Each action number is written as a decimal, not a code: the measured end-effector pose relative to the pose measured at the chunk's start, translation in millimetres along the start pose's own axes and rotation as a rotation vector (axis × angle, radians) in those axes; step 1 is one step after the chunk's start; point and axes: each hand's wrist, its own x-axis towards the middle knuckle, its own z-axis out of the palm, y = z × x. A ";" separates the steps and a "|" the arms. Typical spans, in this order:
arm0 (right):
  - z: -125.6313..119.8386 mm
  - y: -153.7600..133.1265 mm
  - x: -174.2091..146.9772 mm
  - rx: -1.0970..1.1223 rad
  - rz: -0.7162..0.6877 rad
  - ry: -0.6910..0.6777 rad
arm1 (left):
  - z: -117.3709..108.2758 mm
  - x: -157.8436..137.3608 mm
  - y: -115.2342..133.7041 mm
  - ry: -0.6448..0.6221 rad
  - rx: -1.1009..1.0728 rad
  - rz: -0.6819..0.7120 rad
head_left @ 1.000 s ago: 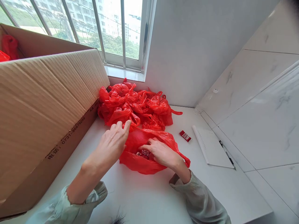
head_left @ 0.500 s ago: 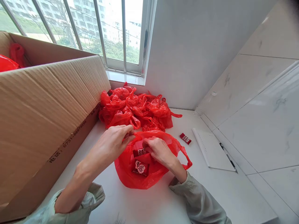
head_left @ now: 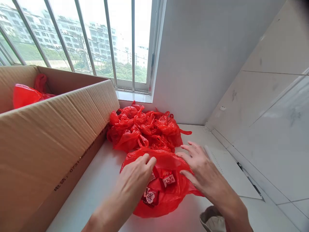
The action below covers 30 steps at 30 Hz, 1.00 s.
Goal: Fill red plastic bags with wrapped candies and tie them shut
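Observation:
A red plastic bag [head_left: 166, 206] lies with its mouth wide on the white table. Inside it are several small red packets with white labels, among them a dark red packet [head_left: 150, 197] at the front and another packet [head_left: 168, 179] farther right. Over the left part of the bag's mouth is my left hand [head_left: 137, 172], its fingers curled together; whatever is in them is hidden. My right hand [head_left: 202, 169] has its fingers spread at the bag's right rim, with the thumb above the plastic.
Tied red bags [head_left: 145, 129] are heaped behind, against the wall. On the left stands a large cardboard box [head_left: 60, 129] with red plastic inside. A white notebook [head_left: 231, 177] and a black pen [head_left: 251, 182] lie at the right by the tiled wall. A barred window is behind.
My right hand has come out of the bag to its right rim and spread its fingers. My left hand has moved right, over the bag. The loose packet on the table is now out of sight.

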 end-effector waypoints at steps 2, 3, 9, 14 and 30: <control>-5.1 7.1 -5.1 -0.033 0.108 -0.005 | 20.8 -12.0 -3.0 0.116 0.276 0.148; -7.5 9.6 -6.8 -0.013 0.174 -0.060 | 31.3 -18.4 -6.0 0.155 0.331 0.150; -18.0 13.6 -8.9 0.187 0.329 -0.319 | 65.0 -28.5 -21.8 0.199 0.505 0.007; -18.9 29.3 -9.9 0.128 0.351 -0.301 | 64.2 -9.6 -27.2 0.066 0.310 -0.275; -28.3 50.6 5.7 1.024 0.213 0.135 | 32.8 2.5 -17.4 -0.343 0.256 -0.343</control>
